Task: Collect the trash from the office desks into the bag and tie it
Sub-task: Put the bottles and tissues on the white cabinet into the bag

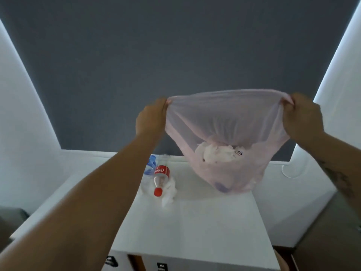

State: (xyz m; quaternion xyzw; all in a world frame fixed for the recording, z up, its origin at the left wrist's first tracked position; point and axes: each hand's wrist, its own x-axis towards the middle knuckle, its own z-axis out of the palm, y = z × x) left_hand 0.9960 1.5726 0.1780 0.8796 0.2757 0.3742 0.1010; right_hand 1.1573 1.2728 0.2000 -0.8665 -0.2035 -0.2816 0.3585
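Closing off the far side, a dark grey fabric partition panel [175, 65] rises from the back edge of the white rectangular worktop [195, 227]. White side walls [23, 106] hem it in left and right, and the widest open stretch of worktop runs from the litter to the front edge. Over the far right part hangs the thin translucent pink plastic bag [224, 122], its mouth stretched wide between both hands; whether its bottom touches the surface I cannot tell. Crumpled white paper [214, 153] shows inside. The left hand [151, 118] grips the mouth's left rim and the right hand [303, 118] its right rim, the fingers [165, 104] of each curled tight on bunched film. Left of the bag and apart from it lie a clear plastic cola bottle with red label and red cap [161, 176], a crumpled white tissue [169, 195] touching it, and a blue-tinted clear plastic bottle [150, 166] just behind.
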